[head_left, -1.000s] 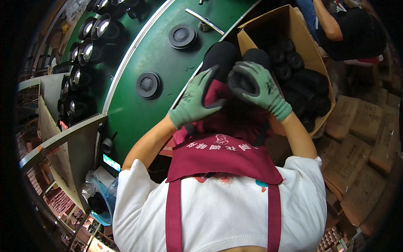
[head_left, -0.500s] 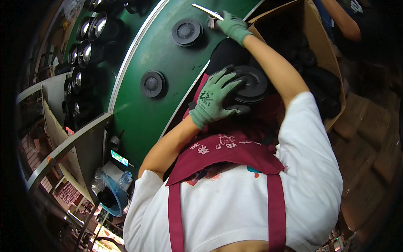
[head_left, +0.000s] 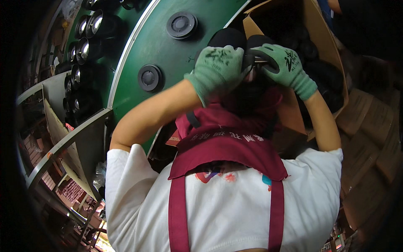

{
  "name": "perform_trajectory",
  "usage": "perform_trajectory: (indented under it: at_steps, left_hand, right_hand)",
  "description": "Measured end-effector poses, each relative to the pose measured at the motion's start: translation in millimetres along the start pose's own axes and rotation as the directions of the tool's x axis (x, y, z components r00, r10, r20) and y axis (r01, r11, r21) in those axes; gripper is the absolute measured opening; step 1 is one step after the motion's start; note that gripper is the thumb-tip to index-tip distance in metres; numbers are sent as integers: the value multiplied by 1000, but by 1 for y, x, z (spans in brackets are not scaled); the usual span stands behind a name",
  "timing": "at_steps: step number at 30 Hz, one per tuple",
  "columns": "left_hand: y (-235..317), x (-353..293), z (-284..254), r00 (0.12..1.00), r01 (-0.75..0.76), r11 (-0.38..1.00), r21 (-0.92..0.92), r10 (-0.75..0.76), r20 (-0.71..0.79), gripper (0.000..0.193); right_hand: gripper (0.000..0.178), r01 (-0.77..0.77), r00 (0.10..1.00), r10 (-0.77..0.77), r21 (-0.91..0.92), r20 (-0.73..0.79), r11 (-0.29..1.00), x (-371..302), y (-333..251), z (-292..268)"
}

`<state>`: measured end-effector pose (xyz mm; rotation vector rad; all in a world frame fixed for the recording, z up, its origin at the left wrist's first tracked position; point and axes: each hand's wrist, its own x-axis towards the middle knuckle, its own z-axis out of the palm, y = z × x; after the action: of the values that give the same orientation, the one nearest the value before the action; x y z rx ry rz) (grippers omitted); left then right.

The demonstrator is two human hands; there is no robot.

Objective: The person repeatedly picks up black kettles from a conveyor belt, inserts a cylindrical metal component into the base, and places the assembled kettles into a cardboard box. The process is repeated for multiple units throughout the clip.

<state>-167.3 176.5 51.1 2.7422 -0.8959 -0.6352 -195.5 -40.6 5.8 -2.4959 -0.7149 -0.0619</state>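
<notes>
Both my gloved hands are together over my lap, the gloves green with black fingers. My left hand (head_left: 218,69) is curled closed at the side of a dark round part (head_left: 247,93), whose outline is mostly lost in shadow and behind the gloves. Close beside it, my right hand (head_left: 286,67) is closed on a thin metal blade (head_left: 260,62), only a short bright strip of which shows between the fingers. Two similar black ringed discs lie flat on the green work surface (head_left: 126,90): one farther off (head_left: 181,25), one nearer at the left (head_left: 150,78).
An open cardboard box (head_left: 336,50) holding black parts stands at my right, with more cartons (head_left: 363,126) beyond. Black bowl-shaped parts with shiny insides (head_left: 86,48) line the far left. A metal rail (head_left: 69,145) curves along the left side.
My right hand has come back from over the green surface to my lap, bringing the blade against my left hand. My left hand has moved up and curled; the disc's face no longer shows.
</notes>
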Motion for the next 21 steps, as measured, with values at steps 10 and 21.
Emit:
perform_trajectory:
  at_steps: [10, 21]
  left_hand:
    - [-50, 2, 35, 982, -182, 958, -220, 163, -100, 35]
    - [-13, 94, 57, 926, -305, 211, -929, 292, -238, 45]
  right_hand:
    - [34, -190, 895, 397, 979, 205, -78, 23, 14, -11]
    - [28, 187, 982, -156, 523, -103, 832, 31, -165, 30]
